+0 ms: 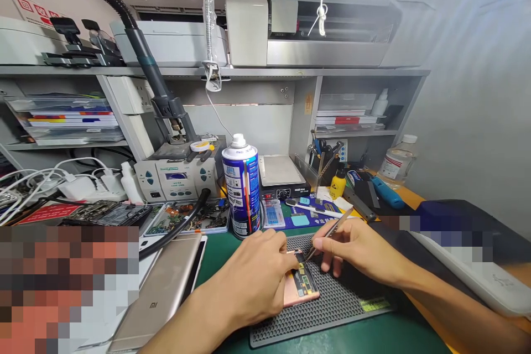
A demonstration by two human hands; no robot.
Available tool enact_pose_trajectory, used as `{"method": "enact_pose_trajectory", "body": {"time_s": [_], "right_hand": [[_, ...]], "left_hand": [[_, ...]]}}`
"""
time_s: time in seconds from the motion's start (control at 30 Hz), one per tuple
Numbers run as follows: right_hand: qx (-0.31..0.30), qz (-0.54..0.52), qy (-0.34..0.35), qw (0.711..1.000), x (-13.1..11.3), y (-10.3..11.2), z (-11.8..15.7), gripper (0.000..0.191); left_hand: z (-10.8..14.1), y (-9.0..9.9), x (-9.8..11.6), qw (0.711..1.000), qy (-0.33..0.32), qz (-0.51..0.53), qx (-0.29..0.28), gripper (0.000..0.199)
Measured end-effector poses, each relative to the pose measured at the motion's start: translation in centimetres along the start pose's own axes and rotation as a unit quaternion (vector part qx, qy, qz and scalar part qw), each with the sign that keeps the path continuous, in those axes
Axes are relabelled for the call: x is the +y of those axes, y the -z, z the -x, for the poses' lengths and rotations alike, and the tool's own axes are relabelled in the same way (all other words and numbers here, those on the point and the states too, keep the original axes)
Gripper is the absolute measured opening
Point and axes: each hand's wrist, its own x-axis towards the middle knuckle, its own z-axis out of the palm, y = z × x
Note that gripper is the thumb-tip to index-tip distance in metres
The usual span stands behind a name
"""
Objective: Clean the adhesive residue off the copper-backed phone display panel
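A pink-framed phone (301, 297) with its inner parts exposed lies on a grey textured mat (332, 310). My left hand (259, 274) rests over the phone's left side, fingers curled, with the index finger reaching onto the inner parts. The palm hides much of the phone's left edge. In my right hand (346, 249), thin metal tweezers (335, 228) are pinched between thumb and fingers. Their tips point down at the upper part of the exposed inner parts, close to my left index fingertip. Whether the tips hold anything is too small to tell.
Behind my hands stands a blue spray can (240, 188). A gold phone (155, 293) lies at the left, near a tray of circuit boards (166, 220) and a black hose. Farther back are a soldering station (176, 177), a yellow bottle (337, 182) and a clear bottle (398, 163).
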Motion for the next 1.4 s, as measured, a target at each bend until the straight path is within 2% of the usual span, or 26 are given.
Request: {"method": "enact_pose_trajectory", "body": {"time_s": [0.63, 1.13, 1.4], "right_hand": [[0.008, 0.046, 0.016, 0.999, -0.50, -0.25, 0.44, 0.031], [-0.005, 0.000, 0.011, 1.000, -0.16, -0.19, 0.08, 0.030], [-0.010, -0.044, 0.002, 0.999, 0.23, -0.17, -0.15, 0.031]], "left_hand": [[-0.13, -0.01, -0.05, 1.000, 0.000, 0.001, -0.008, 0.020], [0.12, -0.31, 0.05, 1.000, 0.000, -0.002, 0.010, 0.023], [-0.28, -0.09, -0.04, 1.000, 0.003, -0.006, -0.005, 0.025]]}}
